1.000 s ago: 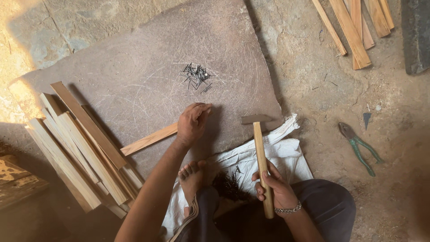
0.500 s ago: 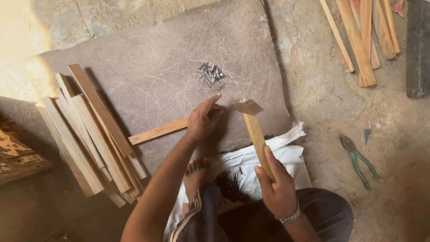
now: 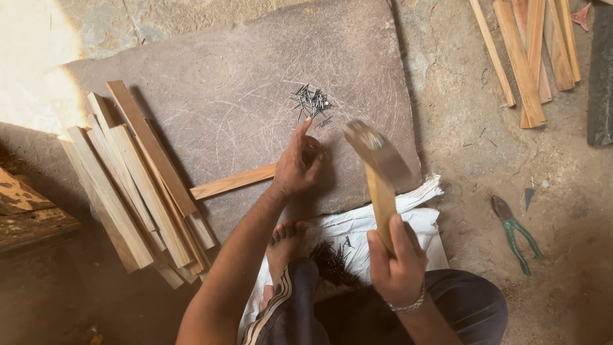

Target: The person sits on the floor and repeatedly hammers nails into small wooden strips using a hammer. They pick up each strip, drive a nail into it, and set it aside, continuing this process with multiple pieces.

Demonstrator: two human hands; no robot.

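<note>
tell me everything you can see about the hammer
The hammer has a pale wooden handle and a greyish metal head, which is blurred, so its exact shape is unclear. The right hand grips the handle near its lower end, and nothing else touches it. It is raised in the air, tilted so the head points up and to the left, above the edge of the flat stone slab and close to the left hand.

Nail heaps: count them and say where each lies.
2. One heap of nails lies on the stone slab beyond the left hand; another heap on the white cloth near the foot.
</note>
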